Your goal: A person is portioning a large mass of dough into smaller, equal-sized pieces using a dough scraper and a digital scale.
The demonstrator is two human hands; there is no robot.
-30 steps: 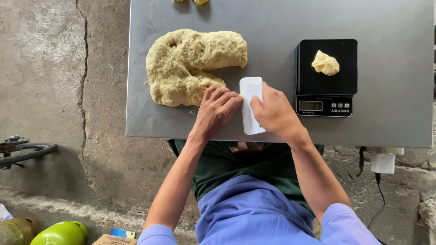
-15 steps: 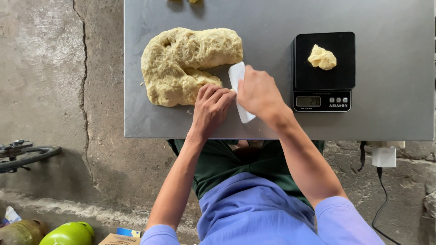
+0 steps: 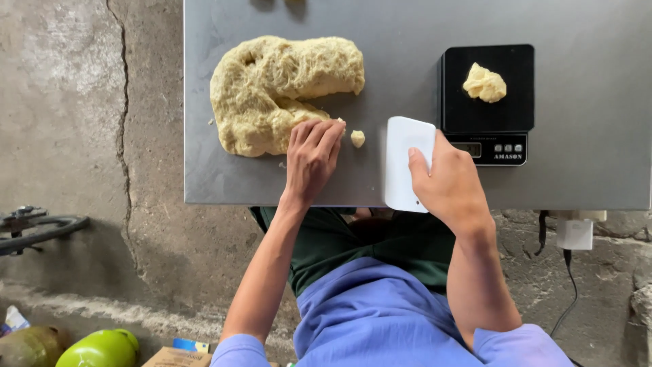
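My left hand (image 3: 311,158) lies flat on the table (image 3: 598,170), fingers out straight and close together. It holds nothing. My fingertips (image 3: 331,130) touch the near edge of the big dough (image 3: 278,92). The dough spreads away from my fingers, up and to the left. A small bit (image 3: 357,138) of dough sits just beside my fingertips, to the right. It is cut off from the big dough.

My right hand (image 3: 448,183) is curled around a white scraper (image 3: 405,162). My thumb is on top of it. The scraper lies flat on the table, between my two hands, and touches no dough.

Past my right fingers is a black scale (image 3: 485,122). One lump (image 3: 484,83) of dough sits on it.

I think I am not far along. One lump is on the scale and one small bit is cut. Most of the dough is in one big piece, not cut yet.
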